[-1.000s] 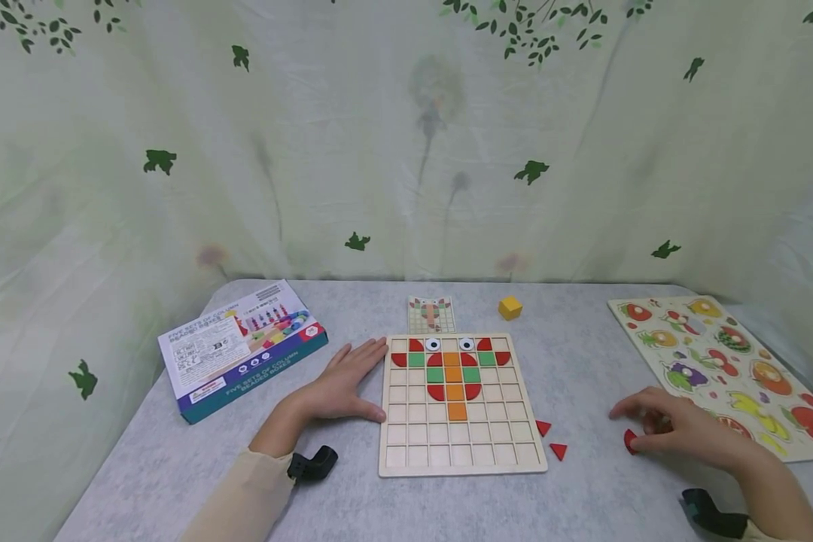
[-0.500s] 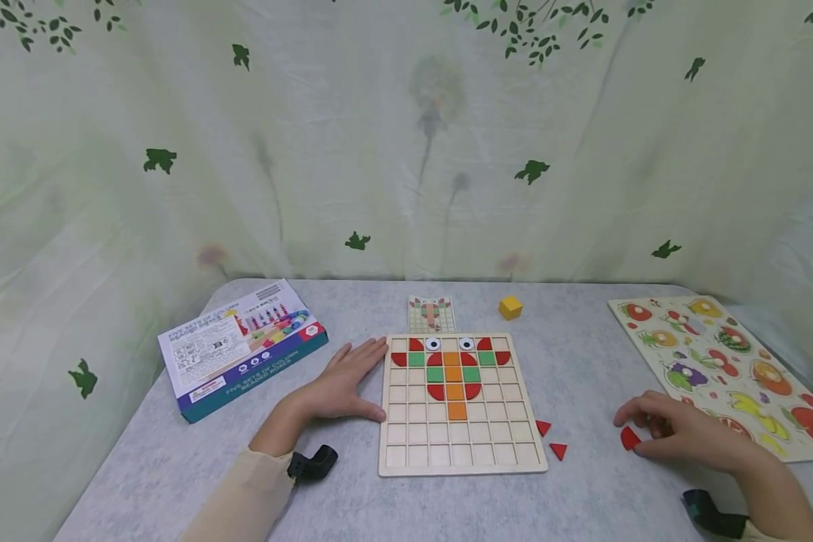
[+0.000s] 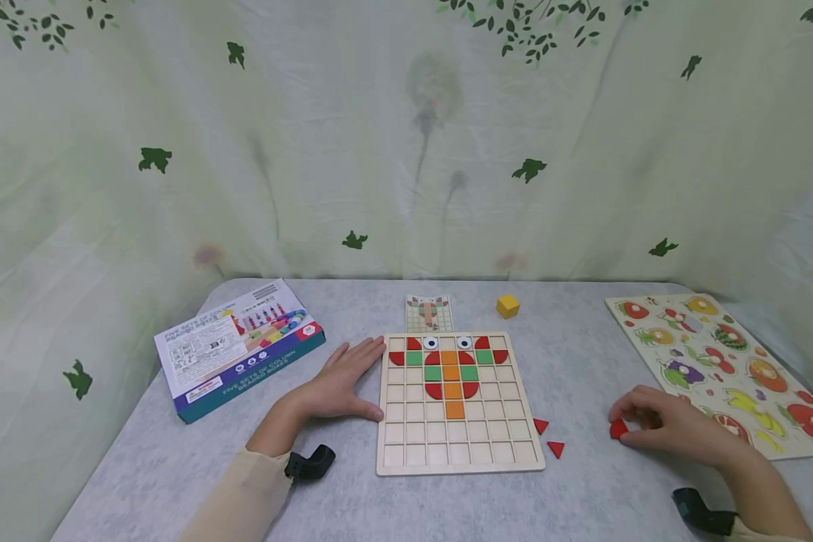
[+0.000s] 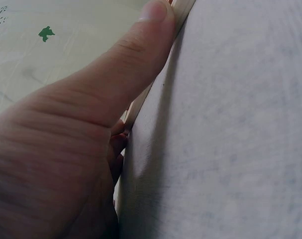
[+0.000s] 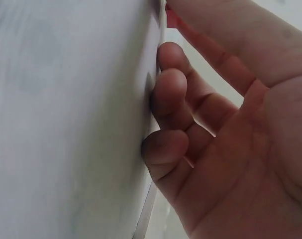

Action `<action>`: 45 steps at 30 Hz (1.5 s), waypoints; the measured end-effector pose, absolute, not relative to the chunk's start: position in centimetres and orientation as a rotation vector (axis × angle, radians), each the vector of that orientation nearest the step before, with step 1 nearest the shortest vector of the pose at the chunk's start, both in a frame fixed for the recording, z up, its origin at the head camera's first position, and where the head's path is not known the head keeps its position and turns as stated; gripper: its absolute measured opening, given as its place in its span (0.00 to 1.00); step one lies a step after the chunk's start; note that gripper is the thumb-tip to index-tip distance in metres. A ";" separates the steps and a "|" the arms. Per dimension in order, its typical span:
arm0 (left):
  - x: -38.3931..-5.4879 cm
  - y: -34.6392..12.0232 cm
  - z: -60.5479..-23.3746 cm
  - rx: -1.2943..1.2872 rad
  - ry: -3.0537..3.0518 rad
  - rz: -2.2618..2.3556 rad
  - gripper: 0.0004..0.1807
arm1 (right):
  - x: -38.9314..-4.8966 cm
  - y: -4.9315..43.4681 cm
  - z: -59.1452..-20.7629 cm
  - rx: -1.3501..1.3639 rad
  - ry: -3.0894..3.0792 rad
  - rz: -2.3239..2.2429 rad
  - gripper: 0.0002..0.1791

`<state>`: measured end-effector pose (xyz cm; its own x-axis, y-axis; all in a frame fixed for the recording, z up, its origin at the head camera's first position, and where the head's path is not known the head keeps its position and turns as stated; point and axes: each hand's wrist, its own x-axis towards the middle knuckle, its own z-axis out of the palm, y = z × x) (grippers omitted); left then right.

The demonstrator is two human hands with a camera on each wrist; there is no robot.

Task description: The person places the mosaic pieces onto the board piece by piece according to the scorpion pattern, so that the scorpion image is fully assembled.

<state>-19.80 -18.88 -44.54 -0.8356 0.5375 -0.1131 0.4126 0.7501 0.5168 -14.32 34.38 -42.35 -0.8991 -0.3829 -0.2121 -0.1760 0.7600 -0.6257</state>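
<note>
My left hand (image 3: 342,384) rests flat beside a wooden grid board (image 3: 416,455), its straight fingers and thumb touching the left edge; in the left wrist view the thumb (image 4: 136,55) lies against the board's rim. Red, green and orange tiles and two eye discs form a figure in the board's upper part. To the right, my right hand (image 3: 674,425) pinches a small red tile (image 3: 619,428) between thumb and forefinger, low at the tabletop. Only a sliver of this red tile (image 5: 171,20) shows in the right wrist view, past the curled other fingers.
Two red triangle tiles (image 3: 555,449) lie by the board's lower right edge. A pattern card (image 3: 429,312) sits behind the board, near a yellow cube (image 3: 507,306). A boxed bead set (image 3: 240,350) lies at left, a fruit puzzle board (image 3: 732,369) at right.
My right hand has brought its forefinger and thumb together on the red tile and shifted it slightly left. The left hand keeps its place at the board.
</note>
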 end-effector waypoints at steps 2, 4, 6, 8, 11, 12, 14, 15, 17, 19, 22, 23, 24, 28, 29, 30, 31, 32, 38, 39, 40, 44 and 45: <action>-19.8 -18.8 -44.5 0.745 2.693 0.710 0.65 | -14.4 34.0 -42.3 -0.412 2.642 -0.890 0.14; -19.7 -18.8 -44.5 0.749 2.689 0.716 0.65 | -14.5 33.5 -42.3 -0.404 2.657 -0.893 0.14; -19.7 -18.8 -44.4 0.752 2.688 0.721 0.64 | -14.7 32.9 -42.2 -0.408 2.670 -0.900 0.14; -19.7 -18.8 -44.4 0.758 2.687 0.730 0.64 | -14.9 32.1 -42.1 -0.449 2.689 -0.904 0.14; -19.8 -18.8 -44.5 0.753 2.692 0.719 0.64 | -15.3 30.6 -41.8 -0.528 2.712 -0.909 0.14; -19.8 -18.8 -44.5 0.754 2.692 0.722 0.64 | -15.4 30.0 -41.6 -0.555 2.717 -0.906 0.14; -19.8 -18.9 -44.5 0.755 2.692 0.723 0.64 | -15.7 29.0 -41.4 -0.604 2.716 -0.902 0.14; -19.9 -18.9 -44.5 0.755 2.692 0.720 0.64 | -15.8 28.5 -41.3 -0.621 2.710 -0.904 0.14; -19.9 -18.9 -44.6 0.754 2.690 0.725 0.64 | -16.1 27.3 -41.1 -0.661 2.692 -0.906 0.14; -19.8 -18.9 -44.6 0.749 2.688 0.725 0.65 | -16.5 26.2 -41.0 -0.697 2.675 -0.911 0.14; -19.8 -18.9 -44.6 0.747 2.688 0.730 0.65 | -16.8 24.5 -40.8 -0.736 2.645 -0.917 0.13; -19.8 -18.9 -44.6 0.749 2.689 0.732 0.65 | -16.9 23.8 -40.7 -0.741 2.636 -0.922 0.13; -19.8 -18.9 -44.6 0.750 2.689 0.733 0.64 | -17.0 23.2 -40.6 -0.752 2.626 -0.925 0.13; -19.8 -18.8 -44.5 0.757 2.689 0.735 0.64 | -17.0 20.8 -40.4 -0.781 2.583 -0.933 0.13; -19.8 -18.8 -44.5 0.759 2.689 0.734 0.64 | -17.0 20.2 -40.3 -0.791 2.573 -0.931 0.13; -19.8 -18.8 -44.5 0.759 2.689 0.733 0.64 | -17.0 19.6 -40.3 -0.805 2.562 -0.924 0.12; -19.8 -18.8 -44.5 0.760 2.689 0.732 0.64 | -17.0 19.1 -40.3 -0.814 2.553 -0.918 0.12; -19.8 -18.8 -44.5 0.760 2.690 0.731 0.64 | -16.9 18.5 -40.3 -0.819 2.543 -0.910 0.11; -19.9 -18.8 -44.5 0.766 2.689 0.729 0.64 | -16.6 16.0 -40.6 -0.891 2.489 -0.893 0.10; -19.9 -18.8 -44.5 0.767 2.688 0.730 0.64 | -16.6 15.7 -40.8 -0.911 2.480 -0.890 0.10; -19.9 -18.8 -44.5 0.767 2.687 0.730 0.64 | -16.6 15.4 -40.9 -0.936 2.471 -0.887 0.10; -19.8 -18.8 -44.5 0.762 2.683 0.736 0.64 | -16.4 14.4 -41.3 -0.983 2.467 -0.845 0.09; -19.8 -18.8 -44.5 0.760 2.682 0.736 0.64 | -16.4 14.2 -41.4 -0.988 2.465 -0.839 0.09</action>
<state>-19.84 -18.76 -44.47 -0.8302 0.5474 -0.1052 0.4171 0.7353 0.5342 -16.36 14.23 -41.40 -0.6935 -0.7133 -0.1016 -0.5032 0.5804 -0.6402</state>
